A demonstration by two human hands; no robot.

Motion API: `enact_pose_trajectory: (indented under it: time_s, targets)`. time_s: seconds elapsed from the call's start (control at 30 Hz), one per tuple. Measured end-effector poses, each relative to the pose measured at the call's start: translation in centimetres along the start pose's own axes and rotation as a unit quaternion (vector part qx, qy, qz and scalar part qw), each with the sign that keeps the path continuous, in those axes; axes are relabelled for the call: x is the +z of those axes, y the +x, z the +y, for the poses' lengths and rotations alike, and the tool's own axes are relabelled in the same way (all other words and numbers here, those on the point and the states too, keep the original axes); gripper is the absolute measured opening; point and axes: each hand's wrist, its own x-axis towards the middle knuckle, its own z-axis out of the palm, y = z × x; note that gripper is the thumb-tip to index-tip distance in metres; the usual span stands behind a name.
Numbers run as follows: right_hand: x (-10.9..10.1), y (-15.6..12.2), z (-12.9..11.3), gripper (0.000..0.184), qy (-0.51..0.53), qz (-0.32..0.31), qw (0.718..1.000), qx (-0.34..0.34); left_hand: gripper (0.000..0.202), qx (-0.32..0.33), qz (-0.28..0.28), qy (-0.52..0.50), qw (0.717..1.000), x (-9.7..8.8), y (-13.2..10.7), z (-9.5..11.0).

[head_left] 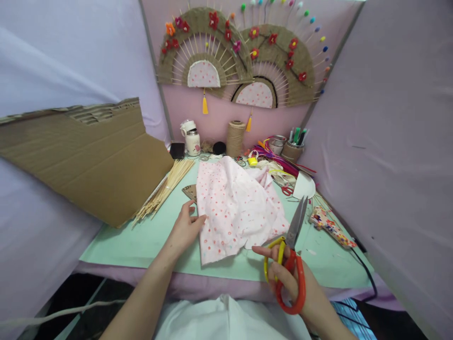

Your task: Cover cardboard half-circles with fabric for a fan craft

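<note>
And it's the L hand (184, 226) at the near-L edge of the pink dotted cloth (240, 203), fingers loosely parted, thumb touching the fabric, no firm grip visible, w/ a small brown card piece (190, 191) poking out just beyond the fingertips! Over on the R, the R hand (286, 278) has its fingers curled thru the red & yellow handles of the scissors (293, 235), index out straight, blades together & pointing up past the cloth's R side. The cloth lies rumpled mid-worktop (166, 250), btwn the thin sticks (164, 193) & a flower-patterned corded tool (332, 227).
</note>
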Motion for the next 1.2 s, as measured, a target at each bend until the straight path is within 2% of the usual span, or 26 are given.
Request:
enact_pose_trajectory:
  time_s: [0.17, 0.23, 0.33, 0.43, 0.53, 0.63, 0.7, 0.77, 0.83, 0.9, 1.07, 1.13, 1.2]
  targets:
    - [-1.9, 0.5, -1.5, 0.039, -0.061, 0.021, 0.998, 0.002, 0.075, -0.068, -0.022, -0.137, 0.988, -0.2, 0.8, -0.6]
    - [-2.9, 1.3, -2.2, 0.039, -0.095, 0.042, 0.995, 0.01, 0.063, -0.092, -0.069, -0.183, 0.976, -0.4, 1.2, -1.0]
    - [-4.7, 3.2, -3.4, 0.039, -0.154, 0.101, 0.983, 0.01, 0.032, -0.128, -0.15, -0.219, 0.956, -0.8, 2.2, -1.3]
    - [-6.4, 5.6, -4.2, 0.039, -0.21, 0.162, 0.964, 0.02, 0.025, -0.169, -0.191, -0.239, 0.937, -1.1, 3.1, -1.1]
    - [-7.4, 7.9, -4.7, 0.04, -0.25, 0.193, 0.949, 0.029, 0.025, -0.157, -0.19, -0.255, 0.935, -1.2, 3.4, -0.5]
    - [-8.0, 10.2, -4.7, 0.039, -0.277, 0.193, 0.941, 0.029, 0.028, -0.127, -0.17, -0.278, 0.937, -1.4, 3.1, -0.5]
    - [-8.5, 11.9, -4.6, 0.035, -0.316, 0.197, 0.928, 0.019, 0.034, -0.158, -0.193, -0.3, 0.921, -1.7, 2.7, -0.8]
    - [-9.0, 13.8, -4.5, 0.03, -0.384, 0.203, 0.901, 0.007, 0.04, -0.209, -0.222, -0.324, 0.896, -2.1, 2.1, -1.3]
    - [-9.4, 15.6, -4.4, 0.025, -0.45, 0.202, 0.87, 0.008, 0.047, -0.238, -0.233, -0.347, 0.877, -2.5, 1.5, -1.6]
    - [-9.4, 17.2, -4.2, 0.024, -0.477, 0.199, 0.856, 0.018, 0.055, -0.261, -0.237, -0.361, 0.863, -2.6, 1.0, -1.6]
    - [-8.3, 20.0, -3.9, 0.021, -0.458, 0.195, 0.867, 0.003, 0.065, -0.295, -0.244, -0.359, 0.851, -1.8, 0.4, -1.1]
    - [-8.5, 20.7, -5.2, 0.019, -0.452, 0.213, 0.866, -0.017, 0.067, -0.292, -0.245, -0.365, 0.849, -1.4, 0.4, -1.1]
    - [-9.4, 20.9, -7.5, 0.021, -0.439, 0.265, 0.857, -0.044, 0.068, -0.295, -0.244, -0.382, 0.841, -1.1, 0.5, -1.1]
